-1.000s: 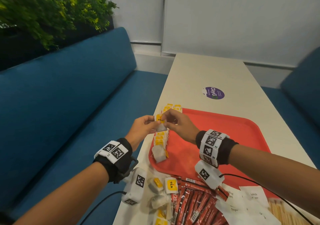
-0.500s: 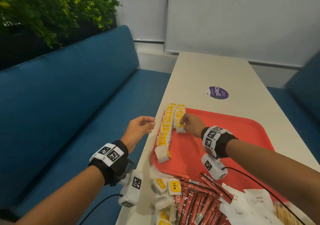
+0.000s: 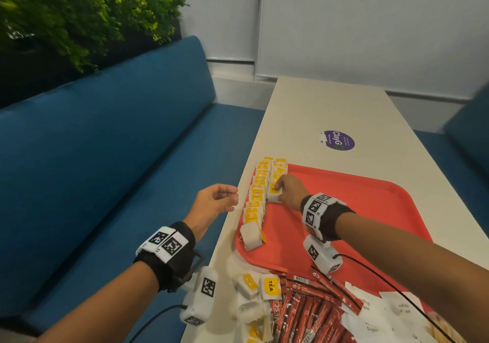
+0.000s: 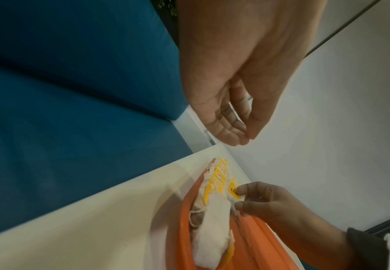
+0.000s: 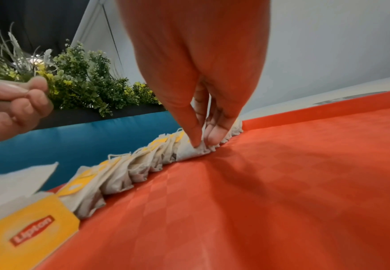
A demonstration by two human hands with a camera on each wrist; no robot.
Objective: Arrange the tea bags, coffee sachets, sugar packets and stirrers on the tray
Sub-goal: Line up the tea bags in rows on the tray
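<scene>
A red tray (image 3: pixel 370 210) lies on the white table. Two rows of yellow-tagged tea bags (image 3: pixel 255 199) run along its left edge. My right hand (image 3: pixel 277 188) pinches one tea bag (image 3: pixel 274 194) at the near end of the shorter inner row. In the right wrist view, the fingertips (image 5: pixel 197 141) press that tea bag (image 5: pixel 191 152) onto the tray (image 5: pixel 282 182). My left hand (image 3: pixel 230 197) hovers off the table's left edge, loosely curled and empty, and the left wrist view shows it (image 4: pixel 240 140) the same.
Loose tea bags (image 3: pixel 264 287), red coffee sachets (image 3: pixel 304 316), white sugar packets (image 3: pixel 383 313) and wooden stirrers (image 3: pixel 436 329) lie at the tray's near edge. A purple sticker (image 3: pixel 338 140) is on the table beyond. Blue benches (image 3: pixel 105 170) flank the table.
A second ago both hands held a tea bag above the outer row. My right hand has carried it to the inner row and set it down; my left hand let go and drew back left.
</scene>
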